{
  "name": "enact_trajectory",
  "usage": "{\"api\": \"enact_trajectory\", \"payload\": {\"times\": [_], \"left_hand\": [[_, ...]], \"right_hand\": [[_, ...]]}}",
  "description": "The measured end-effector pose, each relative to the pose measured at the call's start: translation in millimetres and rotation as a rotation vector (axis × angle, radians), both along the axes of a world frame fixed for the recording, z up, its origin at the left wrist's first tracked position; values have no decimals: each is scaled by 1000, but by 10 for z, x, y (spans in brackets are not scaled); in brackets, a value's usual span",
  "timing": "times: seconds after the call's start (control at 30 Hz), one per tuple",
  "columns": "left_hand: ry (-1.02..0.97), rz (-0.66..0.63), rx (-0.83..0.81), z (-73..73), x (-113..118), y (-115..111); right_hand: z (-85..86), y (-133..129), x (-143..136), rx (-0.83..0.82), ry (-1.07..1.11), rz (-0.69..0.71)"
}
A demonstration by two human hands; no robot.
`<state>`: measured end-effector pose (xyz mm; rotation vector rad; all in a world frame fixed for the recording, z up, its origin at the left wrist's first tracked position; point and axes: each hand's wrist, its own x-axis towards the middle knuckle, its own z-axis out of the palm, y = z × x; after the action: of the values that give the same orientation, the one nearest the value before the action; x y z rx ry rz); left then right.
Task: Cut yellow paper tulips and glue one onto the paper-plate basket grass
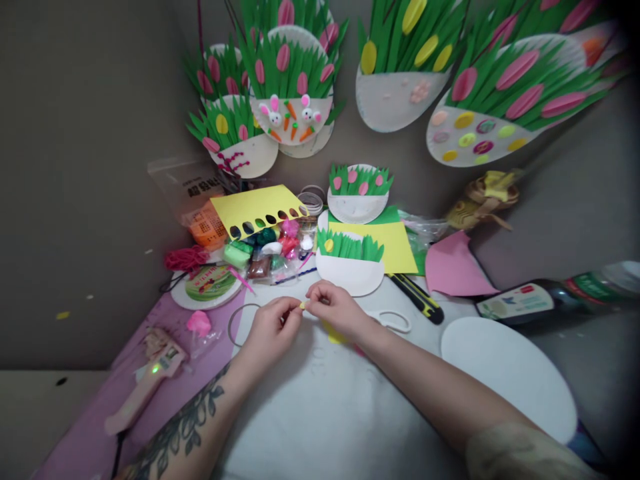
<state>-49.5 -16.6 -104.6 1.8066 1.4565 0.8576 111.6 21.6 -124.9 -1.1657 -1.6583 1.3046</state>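
- Where both hands meet over the middle of the white sheet (320, 407), the left hand (267, 330) and right hand (337, 310) pinch one small yellow piece (302, 305) between their fingertips; its shape is too small to make out.
- Head view, hidden: a yellow scrap (334, 335) lies under the right wrist, mostly covered. White scissors (395, 321) show only one loop past the right forearm.
- Cut off: a dark bottle (540, 298) at the right edge blurs out of frame; the lower right corner is dark.
- Just beyond the fingers sits a half paper plate with green paper grass (350, 263), near but not touching.
- Left edge: pink glue gun (150, 373) on the purple mat (95, 433), well apart from the left hand; a wire ring (235, 325) lies just beside that hand.
- Right side: a blank white paper plate (510, 377), a utility knife (417, 299) between it and the grass plate.
- Open room: bare white sheet between the forearms, toward the near edge.
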Motion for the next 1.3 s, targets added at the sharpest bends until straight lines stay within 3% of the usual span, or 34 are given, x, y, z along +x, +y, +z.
{"api": "enact_trajectory", "payload": {"times": [0.13, 0.23, 0.53, 0.63, 0.73, 0.97, 1.3], "left_hand": [[-1, 18, -29, -1, 17, 11], [35, 79, -17, -19, -3, 25], [68, 118, 68, -29, -34, 2], [57, 159, 105, -9, -37, -11], [-27, 192, 44, -12, -41, -3], [-185, 154, -65, -40, -25, 25], [-178, 144, -142, -12, -28, 33]], "right_hand": [[4, -12, -6, 61, -9, 13], [39, -4, -1, 7, 21, 16], [70, 48, 2, -549, 271, -107], [59, 62, 16, -646, 320, -136], [73, 47, 23, -564, 323, -119], [136, -30, -2, -25, 91, -65], [183, -35, 40, 66, -26, -94]]}}
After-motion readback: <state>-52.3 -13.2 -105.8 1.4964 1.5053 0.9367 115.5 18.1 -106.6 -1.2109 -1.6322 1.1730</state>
